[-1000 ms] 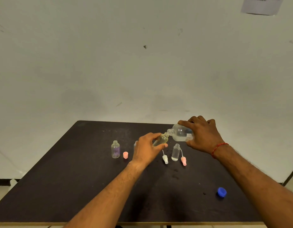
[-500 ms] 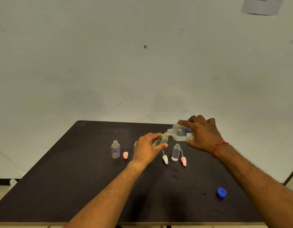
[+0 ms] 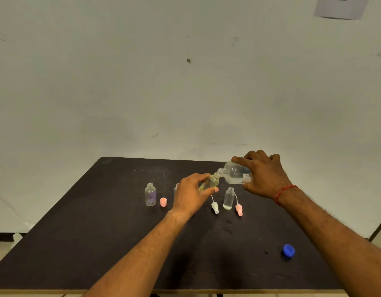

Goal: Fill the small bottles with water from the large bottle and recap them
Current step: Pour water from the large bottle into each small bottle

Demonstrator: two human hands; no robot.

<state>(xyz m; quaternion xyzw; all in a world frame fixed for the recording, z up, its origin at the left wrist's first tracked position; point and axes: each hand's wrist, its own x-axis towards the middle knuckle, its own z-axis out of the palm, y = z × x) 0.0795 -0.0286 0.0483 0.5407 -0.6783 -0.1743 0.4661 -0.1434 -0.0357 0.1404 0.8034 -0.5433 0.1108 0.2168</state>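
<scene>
Left fingers (image 3: 201,176) are curled round a yellowish small bottle (image 3: 210,182), index over the top and thumb underneath. The left hand (image 3: 191,196) holds it tilted, open neck pointing up and to the right.

Right fingers (image 3: 242,162) are wrapped over the body of the large bottle (image 3: 235,174). The right hand (image 3: 264,176) grips it from above, tipped nearly on its side with the neck pointing left. Its mouth meets the mouth of the yellowish bottle. Water lies along the lower side of the large bottle. Flow between the two mouths is probably under way, but the view is too coarse to confirm. There is a red thread band (image 3: 285,190) on the right wrist.

Landmark: a clear uncapped small bottle (image 3: 228,199), standing upright on the dark table (image 3: 78,243) with water in it.
- Both held bottles are above and just behind it.
- White spray cap (image 3: 215,206) lies just to its left.
- Pink spray cap (image 3: 239,210) lies just to its right.
- Purple-tinted small bottle (image 3: 150,195) stands upright and uncapped, well to its left. A small pink cap (image 3: 163,202) sits beside that bottle.
- Another clear bottle (image 3: 176,187) stands to its left, mostly hidden behind the left hand.
- Blue cap (image 3: 288,250) lies well to its right, nearer the person.
</scene>
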